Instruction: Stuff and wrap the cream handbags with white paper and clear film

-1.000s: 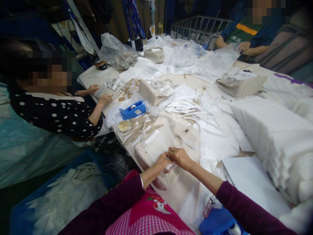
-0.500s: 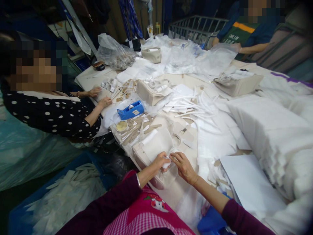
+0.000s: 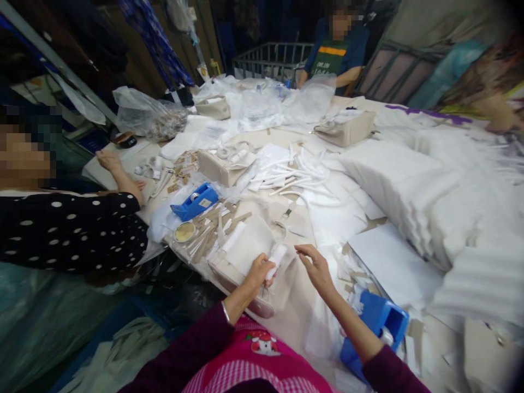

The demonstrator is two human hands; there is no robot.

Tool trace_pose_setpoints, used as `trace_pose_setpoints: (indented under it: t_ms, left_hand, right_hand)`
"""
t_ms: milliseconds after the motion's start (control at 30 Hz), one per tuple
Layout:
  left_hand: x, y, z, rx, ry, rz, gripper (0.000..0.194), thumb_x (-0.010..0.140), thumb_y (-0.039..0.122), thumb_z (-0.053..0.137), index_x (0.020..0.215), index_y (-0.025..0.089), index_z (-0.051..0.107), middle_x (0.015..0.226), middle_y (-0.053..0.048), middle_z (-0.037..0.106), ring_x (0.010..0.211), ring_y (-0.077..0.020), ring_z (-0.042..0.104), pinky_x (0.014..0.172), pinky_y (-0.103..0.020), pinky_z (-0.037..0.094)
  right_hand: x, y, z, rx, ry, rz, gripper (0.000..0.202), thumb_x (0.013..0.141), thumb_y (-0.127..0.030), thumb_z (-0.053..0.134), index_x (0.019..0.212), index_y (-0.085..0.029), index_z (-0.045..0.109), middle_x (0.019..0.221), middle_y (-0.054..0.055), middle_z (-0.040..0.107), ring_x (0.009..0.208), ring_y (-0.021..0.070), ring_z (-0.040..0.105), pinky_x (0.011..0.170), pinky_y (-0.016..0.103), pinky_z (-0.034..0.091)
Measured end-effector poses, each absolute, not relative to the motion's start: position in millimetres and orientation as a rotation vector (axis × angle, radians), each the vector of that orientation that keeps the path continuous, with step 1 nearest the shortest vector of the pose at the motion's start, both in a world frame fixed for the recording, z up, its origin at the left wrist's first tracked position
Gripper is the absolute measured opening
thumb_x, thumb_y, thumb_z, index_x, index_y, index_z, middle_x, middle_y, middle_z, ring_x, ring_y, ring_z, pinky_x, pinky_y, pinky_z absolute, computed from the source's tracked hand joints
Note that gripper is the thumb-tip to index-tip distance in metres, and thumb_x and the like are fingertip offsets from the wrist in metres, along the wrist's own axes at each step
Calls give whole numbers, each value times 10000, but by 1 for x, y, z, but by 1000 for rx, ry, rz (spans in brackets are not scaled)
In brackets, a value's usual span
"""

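Observation:
My left hand [image 3: 260, 271] is closed around a white-wrapped piece [image 3: 278, 257], which looks like a handbag part covered in white sheet. It holds the piece over the near side of a cream handbag [image 3: 256, 243] lying on the table. The bag's far part shows, while my left hand and forearm cover some of its near edge. To the right of the piece, my right hand [image 3: 316, 267] is in the air with its fingers loosely bent and apart. Nothing shows in it. A blue tape dispenser [image 3: 395, 314] stands beyond my right forearm.
Another blue tape dispenser [image 3: 196, 202], a round yellow-topped tin [image 3: 185, 232] and cardboard strips [image 3: 207, 232] lie left of the bag. White foam tubes [image 3: 286, 177], more cream bags [image 3: 346, 128] and stacked white foam sheets [image 3: 393, 169] fill the table. A co-worker's arm [image 3: 125, 177] reaches in from the left.
My right hand has moved away from the white-wrapped piece, which my left hand still holds. The view has turned to the right. The co-worker at left has raised one hand.

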State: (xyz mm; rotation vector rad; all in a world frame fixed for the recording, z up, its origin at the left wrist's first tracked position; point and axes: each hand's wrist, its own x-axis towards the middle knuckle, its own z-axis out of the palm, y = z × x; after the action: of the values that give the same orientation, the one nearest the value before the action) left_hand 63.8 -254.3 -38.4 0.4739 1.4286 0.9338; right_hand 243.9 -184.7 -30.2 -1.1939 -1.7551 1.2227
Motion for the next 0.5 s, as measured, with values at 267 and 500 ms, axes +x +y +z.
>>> trace_pose_setpoints:
  t_ms: [267, 500]
  left_hand:
    - [65, -251, -39, 566, 1464, 904, 228, 675, 310, 540, 727, 226, 335, 484, 93, 481, 271, -49, 341, 298, -156, 195]
    - [65, -248, -43, 655, 1411, 890, 286, 653, 353, 609, 732, 215, 372, 510, 86, 508, 287, -51, 373, 311, -159, 242]
  right_hand:
    - [373, -295, -23, -1865, -720, 927, 325, 743, -467, 578, 554, -216, 494, 507, -18, 401, 479, 128, 361, 478, 300, 291]
    - [417, -374, -40, -2063, -474, 870, 296, 577, -395, 656, 794, -194, 665, 771, 112, 686, 622, 196, 550, 531, 320, 401]
